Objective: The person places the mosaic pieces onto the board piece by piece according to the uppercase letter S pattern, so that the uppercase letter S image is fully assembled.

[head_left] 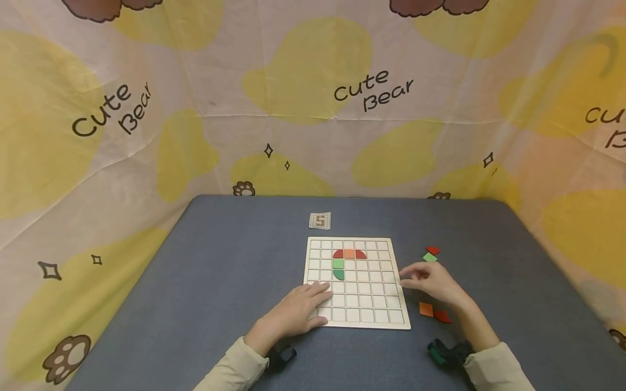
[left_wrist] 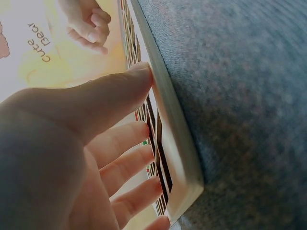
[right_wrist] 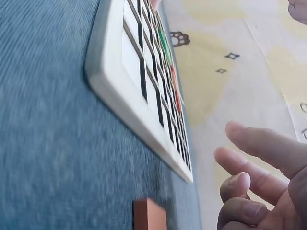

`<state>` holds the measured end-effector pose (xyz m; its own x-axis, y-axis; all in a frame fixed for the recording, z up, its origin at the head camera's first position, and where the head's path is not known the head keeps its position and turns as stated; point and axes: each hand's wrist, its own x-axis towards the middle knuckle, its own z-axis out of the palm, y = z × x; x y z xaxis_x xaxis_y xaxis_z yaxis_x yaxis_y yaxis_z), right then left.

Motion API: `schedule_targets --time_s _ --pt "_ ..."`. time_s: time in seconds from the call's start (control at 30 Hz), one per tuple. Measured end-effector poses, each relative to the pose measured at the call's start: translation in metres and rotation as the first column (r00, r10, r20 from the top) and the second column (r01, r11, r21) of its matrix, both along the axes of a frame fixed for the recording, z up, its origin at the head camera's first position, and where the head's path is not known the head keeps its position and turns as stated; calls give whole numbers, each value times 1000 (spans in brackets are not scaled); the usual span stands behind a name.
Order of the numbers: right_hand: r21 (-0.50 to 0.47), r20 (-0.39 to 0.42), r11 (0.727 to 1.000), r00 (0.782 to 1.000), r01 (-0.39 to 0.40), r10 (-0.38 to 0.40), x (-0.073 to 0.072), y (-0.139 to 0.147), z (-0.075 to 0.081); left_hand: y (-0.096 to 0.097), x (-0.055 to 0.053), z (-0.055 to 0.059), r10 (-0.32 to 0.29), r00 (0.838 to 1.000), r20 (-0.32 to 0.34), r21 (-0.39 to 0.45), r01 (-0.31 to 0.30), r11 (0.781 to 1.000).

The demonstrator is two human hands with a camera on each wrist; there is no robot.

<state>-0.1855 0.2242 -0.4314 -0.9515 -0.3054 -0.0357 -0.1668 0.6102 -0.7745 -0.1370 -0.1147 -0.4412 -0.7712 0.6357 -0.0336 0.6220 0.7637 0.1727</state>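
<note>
My left hand [head_left: 297,309] rests on the lower left of a white grid board [head_left: 362,301], fingers spread and thumb by the near edge. Set in the grid are a dark red quarter-round [head_left: 338,254], an orange square [head_left: 349,253], another red quarter-round [head_left: 361,254], a light green square [head_left: 338,263] and a dark green quarter-round [head_left: 339,275]. Just off the board's right edge, my right hand [head_left: 432,279] hovers with loosely bent fingers. The right wrist view shows nothing between its fingertips [right_wrist: 235,128].
Beyond the right hand lie a red piece [head_left: 432,250] and a light green square [head_left: 430,257]. Nearer sit a loose orange square [head_left: 426,309] and a red quarter-round [head_left: 443,316]. Behind the board is a small pattern card [head_left: 320,220]. A printed cloth hangs around the dark table [head_left: 220,260].
</note>
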Motion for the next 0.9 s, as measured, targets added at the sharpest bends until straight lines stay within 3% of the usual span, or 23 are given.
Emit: schedule_targets --time_s 0.7,0.9 --pt "-36 -30 992 993 -117 116 -4 42 -1 0 0 2 17 999 39 12 -18 1000" --pt "-31 -34 993 993 -111 110 -4 53 -3 -1 2 2 -13 1000 -4 28 13 1000"
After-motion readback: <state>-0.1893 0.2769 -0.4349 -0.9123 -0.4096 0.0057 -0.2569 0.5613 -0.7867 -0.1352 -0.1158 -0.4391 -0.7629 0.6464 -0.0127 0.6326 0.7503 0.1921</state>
